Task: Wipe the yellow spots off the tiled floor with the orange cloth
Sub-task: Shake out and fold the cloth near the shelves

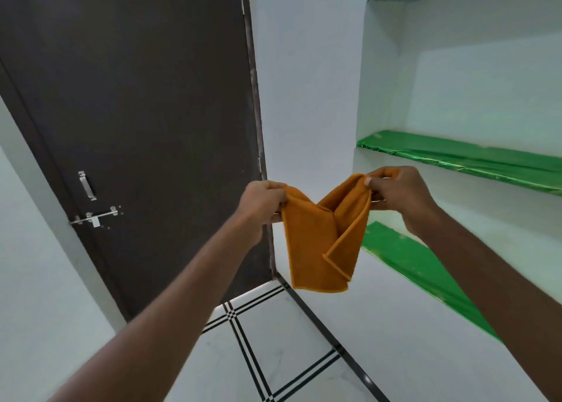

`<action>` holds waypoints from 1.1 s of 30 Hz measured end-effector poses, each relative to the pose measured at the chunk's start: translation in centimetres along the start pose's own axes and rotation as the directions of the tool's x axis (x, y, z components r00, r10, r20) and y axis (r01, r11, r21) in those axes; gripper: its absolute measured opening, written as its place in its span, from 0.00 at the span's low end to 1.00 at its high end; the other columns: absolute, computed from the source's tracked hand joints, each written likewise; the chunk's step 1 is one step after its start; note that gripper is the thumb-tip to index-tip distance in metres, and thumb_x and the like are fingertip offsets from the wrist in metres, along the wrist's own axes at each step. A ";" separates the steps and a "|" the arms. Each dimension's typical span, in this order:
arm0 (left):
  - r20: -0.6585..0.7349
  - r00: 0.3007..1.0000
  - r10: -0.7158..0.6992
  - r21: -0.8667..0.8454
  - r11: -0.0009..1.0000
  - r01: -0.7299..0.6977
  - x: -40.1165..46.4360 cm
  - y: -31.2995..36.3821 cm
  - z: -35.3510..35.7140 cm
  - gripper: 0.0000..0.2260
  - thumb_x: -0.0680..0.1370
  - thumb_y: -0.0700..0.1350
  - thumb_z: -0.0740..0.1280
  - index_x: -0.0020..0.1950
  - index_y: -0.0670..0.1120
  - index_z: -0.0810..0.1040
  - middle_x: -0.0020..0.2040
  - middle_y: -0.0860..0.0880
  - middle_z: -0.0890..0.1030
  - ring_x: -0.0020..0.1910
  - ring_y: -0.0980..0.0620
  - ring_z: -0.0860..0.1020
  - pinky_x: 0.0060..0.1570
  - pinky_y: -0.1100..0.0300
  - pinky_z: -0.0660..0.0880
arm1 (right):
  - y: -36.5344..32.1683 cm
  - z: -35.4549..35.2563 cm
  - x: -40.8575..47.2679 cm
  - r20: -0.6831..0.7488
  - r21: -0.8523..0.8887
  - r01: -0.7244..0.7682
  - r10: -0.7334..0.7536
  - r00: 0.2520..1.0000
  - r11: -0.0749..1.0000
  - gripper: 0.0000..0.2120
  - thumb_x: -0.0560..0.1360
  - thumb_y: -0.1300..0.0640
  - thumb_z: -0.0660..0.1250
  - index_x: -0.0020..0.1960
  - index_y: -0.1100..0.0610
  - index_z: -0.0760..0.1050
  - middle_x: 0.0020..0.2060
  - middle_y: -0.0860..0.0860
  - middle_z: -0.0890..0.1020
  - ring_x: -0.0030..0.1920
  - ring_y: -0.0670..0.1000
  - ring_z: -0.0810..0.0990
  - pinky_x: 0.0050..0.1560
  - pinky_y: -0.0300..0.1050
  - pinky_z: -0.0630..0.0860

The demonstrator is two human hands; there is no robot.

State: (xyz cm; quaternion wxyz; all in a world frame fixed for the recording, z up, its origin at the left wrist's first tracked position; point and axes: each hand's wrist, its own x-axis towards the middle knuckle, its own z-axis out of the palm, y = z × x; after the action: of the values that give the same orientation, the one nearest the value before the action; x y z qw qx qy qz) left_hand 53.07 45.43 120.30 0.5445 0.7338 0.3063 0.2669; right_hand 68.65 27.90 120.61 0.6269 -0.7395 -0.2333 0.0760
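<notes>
Both arms were stretched out ahead, and the orange cloth hung in the air between the hands. The left hand was clenched on the cloth's upper left corner, the right hand pinched shut on the upper right corner, thumb on top. The two hands were held apart at about the same height, and the cloth sagged in a V between them, its lower part folded over and dangling below both. The tiled floor, white with black stripes, lay well beneath the hands and cloth. A dark door stood beyond the left hand; green shelves were beyond the right hand.
</notes>
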 end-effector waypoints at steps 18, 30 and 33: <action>0.046 0.942 0.332 0.338 0.883 -0.327 2.2 6.1 -13.0 0.11 0.77 0.41 0.72 0.59 0.47 0.82 0.51 0.48 0.83 0.53 0.51 0.81 0.56 0.54 0.77 | -6.4 -4.3 0.2 -0.174 -0.199 0.250 -0.285 0.942 0.948 0.10 0.74 0.61 0.77 0.55 0.60 0.84 0.48 0.59 0.86 0.50 0.58 0.86 0.54 0.55 0.84; 0.030 0.947 0.321 0.223 0.921 -0.319 3.6 6.9 -16.1 0.08 0.77 0.46 0.70 0.54 0.45 0.84 0.49 0.46 0.84 0.48 0.50 0.83 0.44 0.60 0.79 | -9.4 -2.8 -1.3 -0.218 -0.494 0.227 -0.372 0.902 0.839 0.11 0.76 0.56 0.75 0.55 0.60 0.83 0.45 0.61 0.86 0.40 0.60 0.87 0.52 0.57 0.85; 0.028 0.940 0.339 0.265 0.905 -0.334 3.6 6.9 -16.7 0.09 0.77 0.46 0.71 0.53 0.44 0.84 0.48 0.45 0.84 0.47 0.50 0.83 0.44 0.61 0.79 | -10.1 -2.6 -1.7 -0.164 -0.593 0.240 -0.407 0.899 0.768 0.09 0.77 0.55 0.74 0.53 0.60 0.84 0.40 0.58 0.85 0.37 0.56 0.85 0.52 0.53 0.84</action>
State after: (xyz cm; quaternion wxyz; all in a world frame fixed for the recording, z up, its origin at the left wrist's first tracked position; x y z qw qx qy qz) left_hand 44.49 57.23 131.55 0.3842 0.8393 0.2131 0.3201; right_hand 65.71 25.91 130.55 0.4129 -0.8409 -0.2780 -0.2124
